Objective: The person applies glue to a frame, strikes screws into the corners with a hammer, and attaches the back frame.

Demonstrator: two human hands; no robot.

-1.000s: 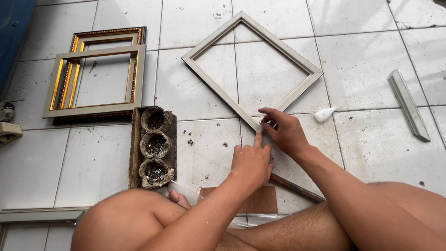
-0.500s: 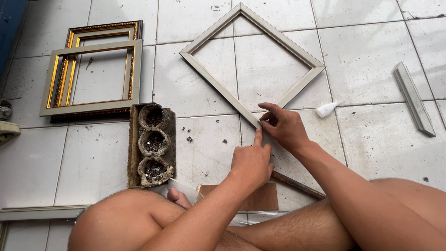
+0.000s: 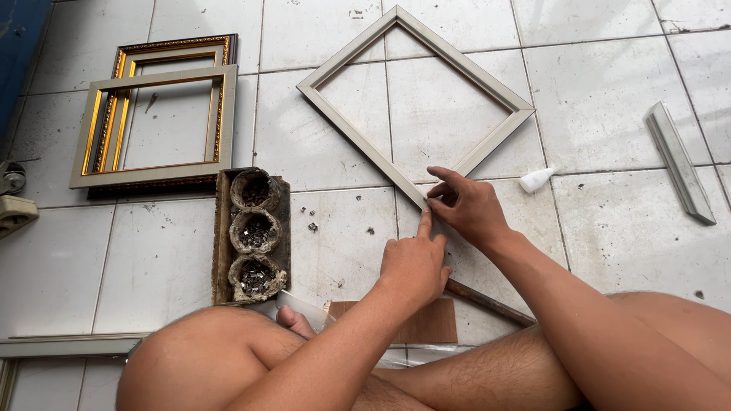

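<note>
**Grey frame, last corner getting fiddled with**

While the person sits on the tiled floor (image 3: 609,68) with knees up, both hands meet at the bottom corner of the grey frame (image 3: 358,137), which lies flat like a diamond just ahead of them. The left hand (image 3: 413,266) has its pointer finger stretched out, tip pressing right at that corner, the other fingers curled in and holding nothing I can see. The right hand (image 3: 468,207) pinches the same corner, thumb and fingers closed on the moulding or something tiny at it, can't tell which.

As for progress, my read: all four sides look joined up and the frame sits square, so it's mostly built, and what's left seems to be fixing or checking this one joint.

Packages and such: a small white squeeze bottle (image 3: 536,180) lies just right of the hands, no label I can make out. A brown tray (image 3: 252,236) with three round cups of small metal bits sits left. Two finished gold frames (image 3: 156,122) are stacked far left, a spare grey strip (image 3: 680,162) far right.
</note>
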